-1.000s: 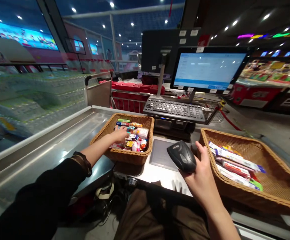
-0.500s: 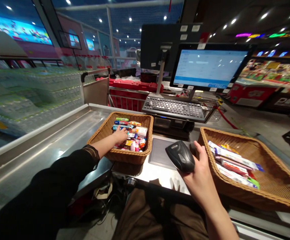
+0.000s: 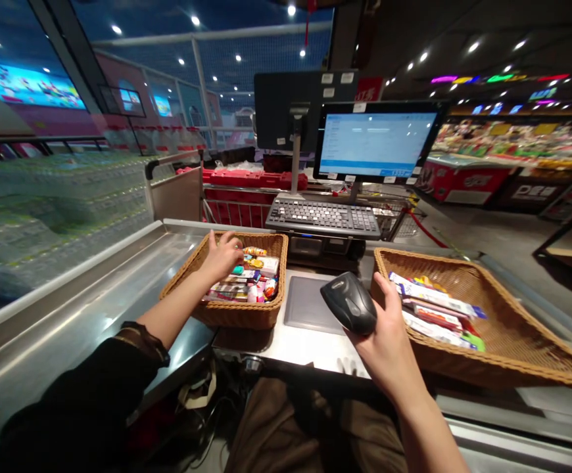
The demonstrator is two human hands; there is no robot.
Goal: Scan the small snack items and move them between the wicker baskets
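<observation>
Over the back left part of the left wicker basket [image 3: 276, 315] is my left hand [image 3: 221, 256], its fingers apart and nothing seen in them. Below it lie several small packaged sweets [image 3: 251, 279], among them bars and egg-shaped packs; my hand covers some of them. My right hand [image 3: 387, 335] is wrapped round a black handheld barcode scanner [image 3: 350, 303], raised above the counter between the two baskets. Just right of that hand, the right wicker basket [image 3: 513, 315] holds several long wrapped bars [image 3: 434, 305] at its left end.
A grey flat pad [image 3: 310, 305] is set in the counter. Behind it stand a keyboard [image 3: 323, 215] and a lit monitor [image 3: 375, 144]. A metal counter [image 3: 118, 295] with a raised edge runs along the left, beside stacked bottle packs [image 3: 69, 190]. A shopping trolley [image 3: 237, 205] stands behind.
My left hand has lifted and moved toward the back of the left basket, its fingers spreading. The scanner stays in my right hand. The view has shifted a little to the right.
</observation>
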